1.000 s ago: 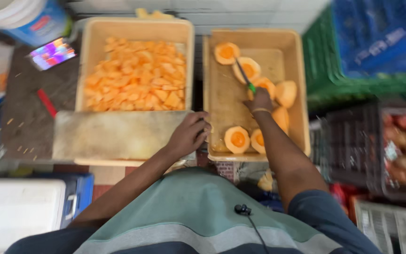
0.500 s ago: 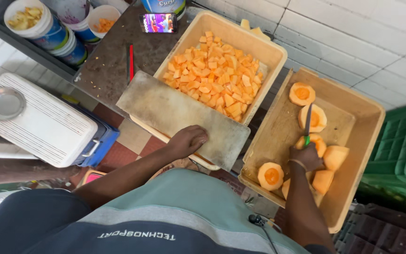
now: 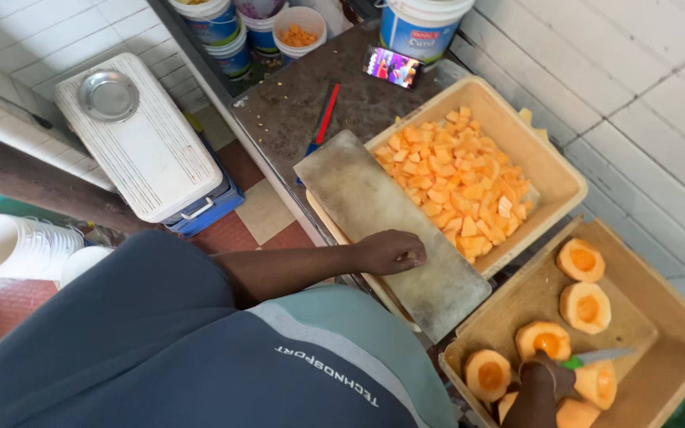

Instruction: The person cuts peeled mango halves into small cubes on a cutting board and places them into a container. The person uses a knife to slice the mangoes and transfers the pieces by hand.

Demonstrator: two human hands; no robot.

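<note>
Left hand (image 3: pixel 390 252): loosely curled, empty, resting on board (image 3: pixel 390 218). Right hand (image 3: pixel 550 376): grasping knife (image 3: pixel 596 358) among melon halves (image 3: pixel 584 307) in tray (image 3: pixel 675 364). Cubes (image 3: pixel 461 186) in crate (image 3: pixel 552 170).

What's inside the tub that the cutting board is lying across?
The tub holds a heap of orange fruit cubes. The cutting board, under the left hand, covers its near corner, hiding what lies there.

White cooler box (image 3: pixel 140 150) with a metal plate (image 3: pixel 109 95) on top sits beside my counter. Phone (image 3: pixel 394 67), red-handled tool (image 3: pixel 325 115), white tubs (image 3: pixel 426 24) further back; stacked white bowls (image 3: pixel 9 246) at my side.
</note>
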